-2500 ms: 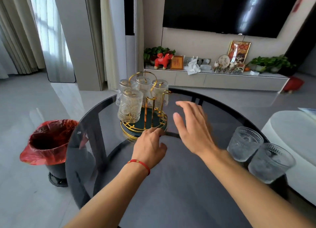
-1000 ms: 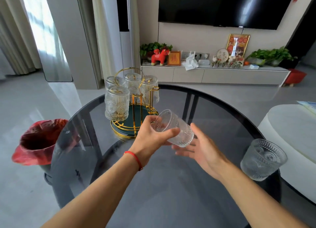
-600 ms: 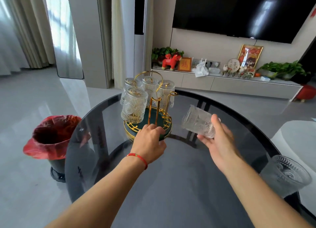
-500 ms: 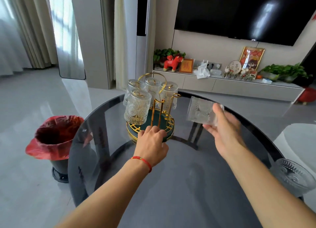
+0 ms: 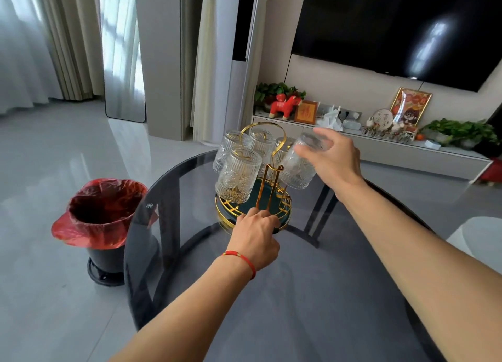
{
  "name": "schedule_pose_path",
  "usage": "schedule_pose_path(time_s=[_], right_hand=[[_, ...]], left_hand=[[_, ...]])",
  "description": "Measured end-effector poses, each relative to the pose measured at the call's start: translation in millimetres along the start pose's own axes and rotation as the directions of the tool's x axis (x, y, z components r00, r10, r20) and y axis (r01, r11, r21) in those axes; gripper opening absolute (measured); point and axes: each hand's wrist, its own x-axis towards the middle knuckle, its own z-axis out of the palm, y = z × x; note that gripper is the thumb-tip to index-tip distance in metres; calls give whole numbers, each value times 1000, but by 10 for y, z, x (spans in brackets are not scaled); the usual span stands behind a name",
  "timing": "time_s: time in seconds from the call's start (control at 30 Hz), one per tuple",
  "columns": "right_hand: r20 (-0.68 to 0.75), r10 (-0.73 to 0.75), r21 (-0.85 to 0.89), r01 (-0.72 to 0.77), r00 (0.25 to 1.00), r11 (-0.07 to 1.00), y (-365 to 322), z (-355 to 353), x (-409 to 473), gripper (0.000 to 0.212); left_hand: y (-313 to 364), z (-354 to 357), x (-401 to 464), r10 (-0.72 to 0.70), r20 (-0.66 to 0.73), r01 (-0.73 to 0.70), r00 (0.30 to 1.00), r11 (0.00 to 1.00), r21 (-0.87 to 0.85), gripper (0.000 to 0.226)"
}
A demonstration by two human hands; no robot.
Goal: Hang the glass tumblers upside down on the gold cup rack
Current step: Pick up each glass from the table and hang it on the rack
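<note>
The gold cup rack (image 5: 271, 183) with a green round base stands on the dark round glass table (image 5: 312, 293). Several ribbed glass tumblers hang upside down on its prongs; the nearest one (image 5: 237, 175) is at the front left. My right hand (image 5: 335, 159) holds another ribbed tumbler (image 5: 297, 169), mouth down and tilted, at the rack's right side beside a free gold prong. My left hand (image 5: 256, 236) rests closed on the near rim of the rack's base, fingers at the foot of the front prong.
A black bin with a red liner (image 5: 99, 215) stands on the floor left of the table. A white seat edge (image 5: 478, 239) shows at the right. Behind are a TV, a low cabinet with ornaments and plants, and curtains.
My right hand has carried the tumbler up and left, from beside the rack to its right prong, turning it mouth down. My left hand stays on the base. The view has tilted up.
</note>
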Motion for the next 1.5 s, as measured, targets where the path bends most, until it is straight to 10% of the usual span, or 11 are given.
schedule_pose_path(time_s=[0.5, 1.03, 1.3, 1.5], right_hand=[[241, -121, -283, 189, 963, 940, 241, 212, -78, 77], [331, -73, -163, 133, 941, 978, 590, -176, -750, 78], [259, -155, -200, 210, 953, 957, 1055, -954, -1638, 33], [-59, -129, -46, 127, 990, 991, 1232, -1503, -1850, 25]], left_hand=[[-46, -10, 31, 1, 23, 0, 1000, 1000, -22, 38], [265, 7, -86, -74, 55, 73, 996, 997, 20, 46], [638, 117, -407, 117, -23, -120, 993, 976, -180, 41], [1235, 365, -598, 157, 156, -84, 975, 914, -397, 44]])
